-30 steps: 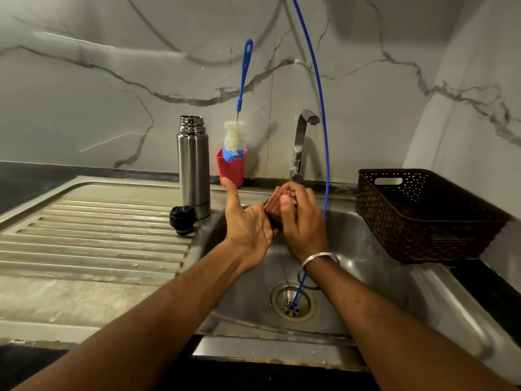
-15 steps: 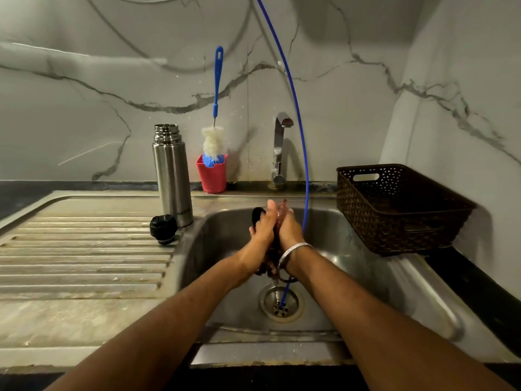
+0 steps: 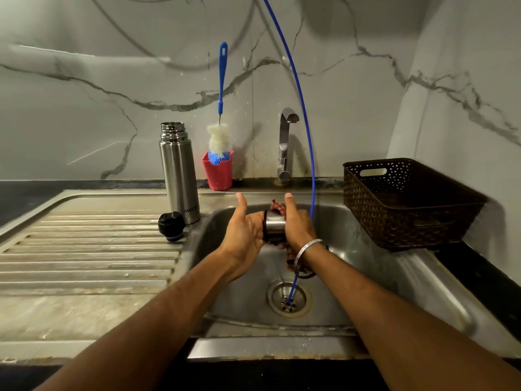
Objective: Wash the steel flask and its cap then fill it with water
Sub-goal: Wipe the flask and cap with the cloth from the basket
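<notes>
The steel flask (image 3: 179, 176) stands upright and uncapped on the drainboard beside the sink (image 3: 358, 249). Its black inner stopper (image 3: 171, 225) lies next to its base. Over the basin I hold the steel outer cap (image 3: 275, 228) on its side between both hands. My left hand (image 3: 244, 235) cups its left end with the thumb pointing up. My right hand (image 3: 298, 230) grips its right end, thumb also raised. A red-and-black cord (image 3: 277, 207) on the cap shows above and below my right hand. No water runs from the tap (image 3: 284, 145).
A bottle brush (image 3: 220, 136) stands in a red cup (image 3: 217, 173) behind the sink. A thin blue hose (image 3: 307, 136) hangs down into the drain (image 3: 289, 299). A brown perforated basket (image 3: 408, 204) sits at the sink's right. The ribbed drainboard (image 3: 84, 249) stretches left.
My hands dropped from under the tap into the basin, then opened apart slightly, so the steel cap now shows between them with both thumbs raised.
</notes>
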